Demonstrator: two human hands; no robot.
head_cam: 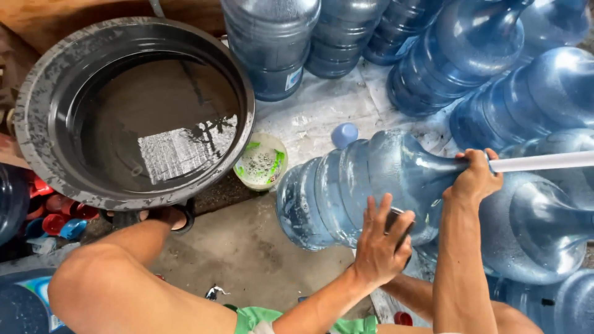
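The jug [352,192] lies on its side across the person's lap area, long axis running left to right with the neck pointing right, toward the right hand [475,176]. That hand is closed around the neck's mouth together with a white pipe [544,162] that runs off to its right. The left hand [380,244] is the nearer one to the jug's body, pressed against its near flank with fingers spread over a dark pad [399,222], while a black basin [133,111] of water and a small tub [261,161] sit well to its left.
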